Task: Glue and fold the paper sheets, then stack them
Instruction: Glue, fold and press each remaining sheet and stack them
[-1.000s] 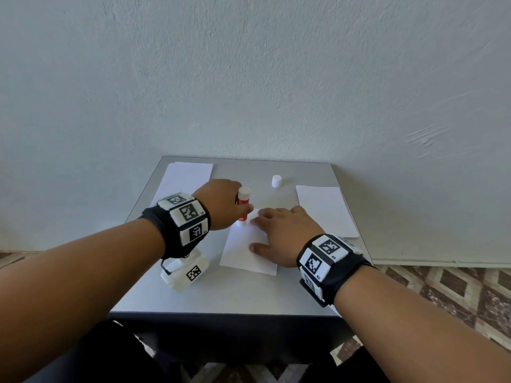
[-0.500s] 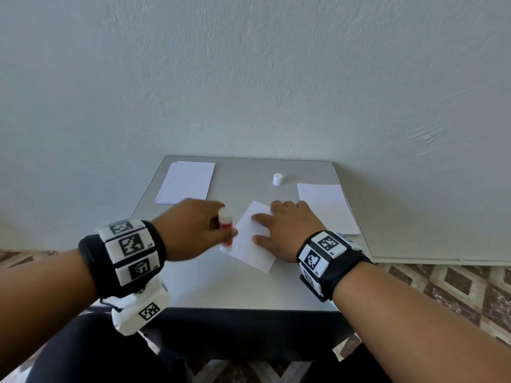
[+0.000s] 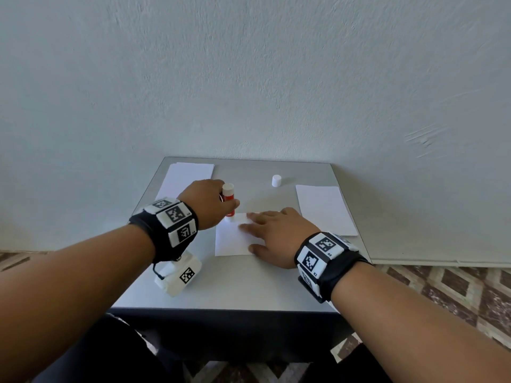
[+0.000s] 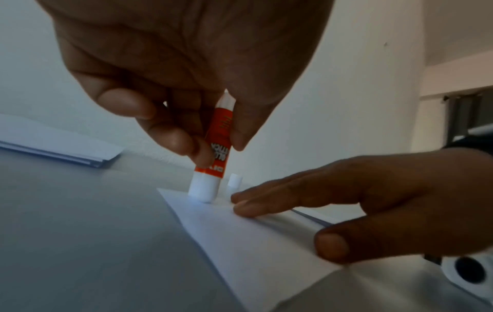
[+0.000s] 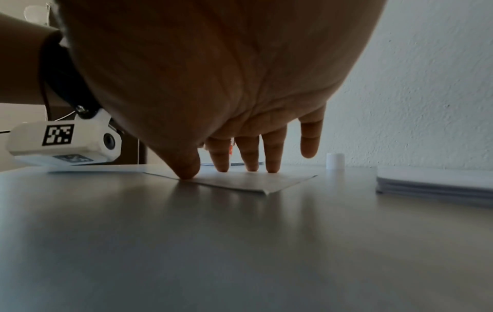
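left wrist view shows the left hand (image 4: pixel 186 69) pinching the red-and-white glue stick (image 4: pixel 213 156) upright, tip down on the far left corner of the thin white paper sheet (image 3: pixel 232 241) lying mid-surface. right hand (image 3: pixel 276 233) lies flat with fingers spread, pinning it. light, floppy and slippery, i'd say; best held down flat, lifted by an edge. half a second ago the stick was nearer the sheet's near left edge.

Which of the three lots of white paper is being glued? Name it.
The single sheet at the table's middle: the right hand presses it flat while the left hand touches the glue stick to its far corner. The side stacks lie untouched.
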